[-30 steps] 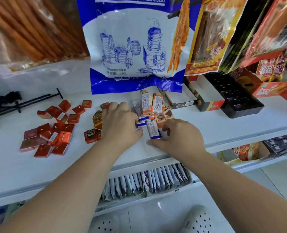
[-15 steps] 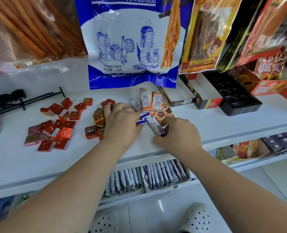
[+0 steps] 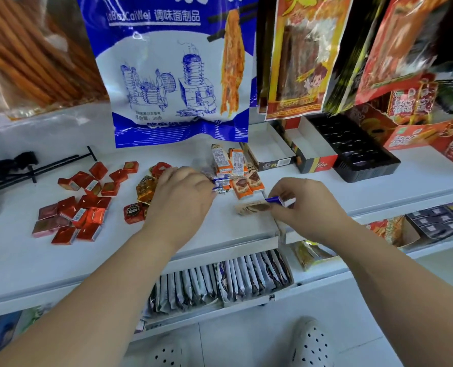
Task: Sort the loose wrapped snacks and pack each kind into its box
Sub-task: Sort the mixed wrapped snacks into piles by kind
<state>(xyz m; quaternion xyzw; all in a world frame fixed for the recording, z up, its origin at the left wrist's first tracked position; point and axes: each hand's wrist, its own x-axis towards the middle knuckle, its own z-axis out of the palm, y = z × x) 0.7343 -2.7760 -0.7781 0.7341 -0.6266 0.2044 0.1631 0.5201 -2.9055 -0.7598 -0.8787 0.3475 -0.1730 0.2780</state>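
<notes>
Fingers (image 3: 275,207) of right hand (image 3: 307,210) pinch slim, glossy blue-tipped snack bar (image 3: 257,207).

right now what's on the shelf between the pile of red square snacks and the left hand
In the head view, gold-wrapped snacks and one red round-labelled wrapped snack lie between the pile of red square snacks and the left hand.

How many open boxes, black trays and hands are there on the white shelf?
open cardboard boxes: 2
black tray: 1
hands: 2, the left hand and the right hand, which pinches a blue-tipped snack
Total: 5
</notes>
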